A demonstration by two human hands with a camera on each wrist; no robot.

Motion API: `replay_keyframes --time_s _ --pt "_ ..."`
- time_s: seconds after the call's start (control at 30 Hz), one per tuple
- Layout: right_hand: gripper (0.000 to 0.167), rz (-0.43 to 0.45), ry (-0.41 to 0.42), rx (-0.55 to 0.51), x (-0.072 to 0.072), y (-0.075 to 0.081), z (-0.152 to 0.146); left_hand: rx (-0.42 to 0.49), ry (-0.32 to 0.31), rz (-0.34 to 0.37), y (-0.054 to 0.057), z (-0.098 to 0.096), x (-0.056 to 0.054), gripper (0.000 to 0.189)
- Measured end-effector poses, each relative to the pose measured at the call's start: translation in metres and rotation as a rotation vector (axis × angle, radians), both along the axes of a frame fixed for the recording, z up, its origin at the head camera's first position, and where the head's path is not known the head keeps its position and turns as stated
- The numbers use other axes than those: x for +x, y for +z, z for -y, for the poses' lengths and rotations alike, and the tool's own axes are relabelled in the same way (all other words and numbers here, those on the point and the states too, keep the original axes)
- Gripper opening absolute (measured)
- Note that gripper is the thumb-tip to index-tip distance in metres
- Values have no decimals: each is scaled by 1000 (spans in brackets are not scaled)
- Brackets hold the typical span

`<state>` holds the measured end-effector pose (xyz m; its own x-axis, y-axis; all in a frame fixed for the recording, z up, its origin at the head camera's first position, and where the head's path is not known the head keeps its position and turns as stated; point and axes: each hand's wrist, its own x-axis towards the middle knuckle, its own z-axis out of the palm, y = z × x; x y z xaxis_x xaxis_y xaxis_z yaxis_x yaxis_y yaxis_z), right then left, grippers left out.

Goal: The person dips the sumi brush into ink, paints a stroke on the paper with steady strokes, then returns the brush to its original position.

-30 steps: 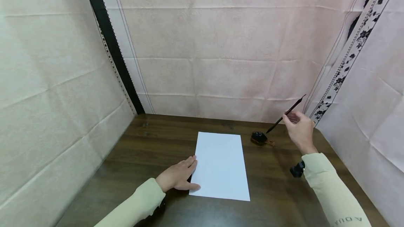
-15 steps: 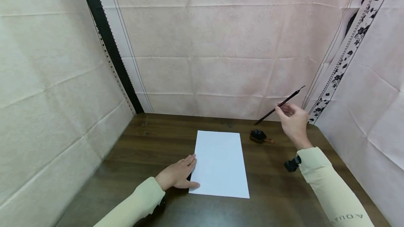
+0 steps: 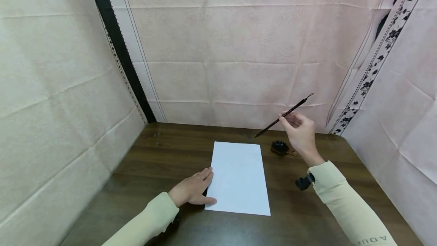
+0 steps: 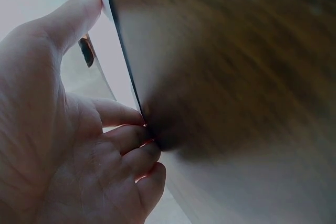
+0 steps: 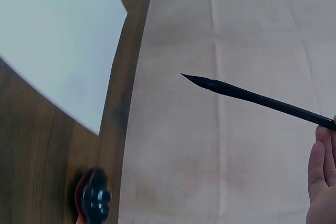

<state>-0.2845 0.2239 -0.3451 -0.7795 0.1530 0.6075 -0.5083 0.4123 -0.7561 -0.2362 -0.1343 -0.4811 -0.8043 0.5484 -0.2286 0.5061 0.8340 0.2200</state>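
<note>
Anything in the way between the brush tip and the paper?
Nothing visible. The right hand holds the brush, its tip in the air near the far right corner of the paper. The small dark dish sits right of the paper, outside that gap; the left hand rests at the left edge.

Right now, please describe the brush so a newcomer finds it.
Find the brown table, then the far right corner of its white paper. To its right, the right hand holds the brush. It is slim and black with a loop at one end, unlike the squat, glossy dark object nearby.
</note>
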Motion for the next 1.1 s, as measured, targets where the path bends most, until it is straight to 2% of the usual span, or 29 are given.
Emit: replay_keyframes --time_s 0.1,0.37,0.47,0.67,0.73,1.1 --pt "21 -2 30 3 -1 -3 8 -7 -4 -4 1 0 1 99" --pt "21 -6 147 -5 -14 -24 25 -26 -2 -1 2 -1 2 99" --pt "21 2 188 -4 -12 -26 35 -26 1 5 1 -1 1 99" --pt "18 29 217 9 -8 -31 53 -27 3 4 0 -1 1 99" --pt "19 24 233 10 -12 -38 56 -28 5 2 0 -1 1 99" --pt "12 -4 308 39 -10 -54 78 -35 12 -5 -1 -2 0 100"
